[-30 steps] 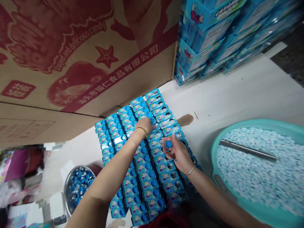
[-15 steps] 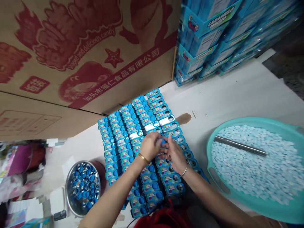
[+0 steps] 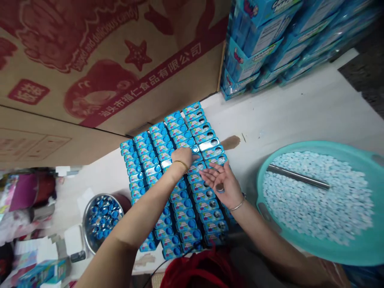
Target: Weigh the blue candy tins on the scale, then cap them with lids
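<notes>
Rows of small blue candy tins [image 3: 183,205] stand close together on the table. Many at the left have a blue round cap in the top; those on the right show a dark or pale-filled hole. My left hand [image 3: 181,157] reaches onto the tins near a silver-topped one, its fingers bent down; its fingertips are partly hidden. My right hand [image 3: 223,182] is palm up above the right-hand rows, fingers loosely extended, with a small round cap [image 3: 220,187] lying in it. A metal bowl [image 3: 85,228] of blue and silver caps sits at the left.
A teal basin [image 3: 261,176] of pale blue candies, with a metal tube [image 3: 300,177] lying on them, is at the right. A big cardboard carton [image 3: 180,90] stands behind the tins. Stacked blue display boxes [image 3: 255,46] are at the back right.
My hands, together over the tins before, have moved apart. The left has gone up and left onto a tin; the right has turned palm up, showing the cap. The view has shifted slightly.
</notes>
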Demonstrator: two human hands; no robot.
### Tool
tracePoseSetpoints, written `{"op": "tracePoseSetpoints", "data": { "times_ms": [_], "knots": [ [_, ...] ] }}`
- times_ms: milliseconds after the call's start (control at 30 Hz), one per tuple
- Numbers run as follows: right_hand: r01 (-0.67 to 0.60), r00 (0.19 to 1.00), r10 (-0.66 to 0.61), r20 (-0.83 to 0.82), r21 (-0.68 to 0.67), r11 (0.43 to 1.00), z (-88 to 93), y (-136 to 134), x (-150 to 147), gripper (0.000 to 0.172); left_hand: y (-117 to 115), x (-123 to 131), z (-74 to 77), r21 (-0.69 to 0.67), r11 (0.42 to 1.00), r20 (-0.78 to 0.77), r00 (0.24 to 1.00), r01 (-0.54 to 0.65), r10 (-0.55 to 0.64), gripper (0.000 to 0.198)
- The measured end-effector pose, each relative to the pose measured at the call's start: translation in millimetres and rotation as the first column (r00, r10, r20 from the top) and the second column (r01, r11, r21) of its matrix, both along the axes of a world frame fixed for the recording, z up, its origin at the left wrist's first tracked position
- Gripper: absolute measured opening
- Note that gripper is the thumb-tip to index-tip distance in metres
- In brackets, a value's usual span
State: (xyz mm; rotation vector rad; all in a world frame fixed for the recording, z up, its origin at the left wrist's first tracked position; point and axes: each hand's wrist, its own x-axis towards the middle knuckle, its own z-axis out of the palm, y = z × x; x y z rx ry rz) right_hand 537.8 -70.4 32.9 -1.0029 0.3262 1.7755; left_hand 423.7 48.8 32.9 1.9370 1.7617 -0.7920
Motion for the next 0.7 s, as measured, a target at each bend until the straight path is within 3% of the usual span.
{"op": "tracePoseSetpoints", "data": {
  "times_ms": [100, 167, 233, 300, 367, 500, 567, 633, 700],
  "knots": [
    [0.104, 0.994, -0.105, 0.042, 0.018, 0.994, 4.7, -5, -1, 0.042, -19, -4, 11.6, 0.084, 0.996, 0.101, 0.995, 0.013, -0.022, 0.033],
    [0.185, 0.98, -0.186, 0.076, 0.014, 0.983, 6.2, -9, -2, 0.042, -43, -7, 24.5, 0.167, 0.984, 0.334, 0.935, 0.061, -0.115, 0.028],
    [0.219, 0.972, -0.217, 0.086, -0.009, 0.976, 6.8, -14, -4, 0.043, -74, -10, 36.7, 0.236, 0.959, 0.6, 0.752, 0.16, -0.273, 0.028],
    [0.18, 0.981, -0.177, 0.075, -0.033, 0.983, 8.1, -17, -9, 0.044, -105, -13, 44.1, 0.282, 0.92, 0.727, 0.564, 0.273, -0.391, 0.032],
    [0.109, 0.991, -0.106, 0.082, -0.03, 0.994, 10.7, -20, -16, 0.047, -127, -15, 45.1, 0.309, 0.896, 0.751, 0.496, 0.318, -0.435, 0.03],
    [0.045, 0.968, -0.047, 0.246, 0.014, 0.999, 15.2, -27, -25, 0.053, -135, -14, 33.9, 0.255, 0.945, 0.783, 0.53, 0.206, -0.326, 0.026],
    [0.019, 0.918, -0.032, 0.396, 0.037, 0.999, 13.2, -31, -24, 0.053, -122, -12, 25.8, 0.187, 0.982, 0.757, 0.636, 0.011, -0.151, 0.023],
    [-0.034, 0.838, -0.007, 0.545, 0.065, 0.997, 7.6, -35, -19, 0.052, -102, -10, 18.0, 0.131, 0.974, 0.639, 0.767, -0.183, 0.058, 0.018],
    [-0.093, 0.756, 0.015, 0.655, 0.084, 0.992, 0.2, -39, -12, 0.051, -81, -7, 11.7, 0.087, 0.969, 0.452, 0.876, -0.23, 0.167, 0.017]
  ]
}}
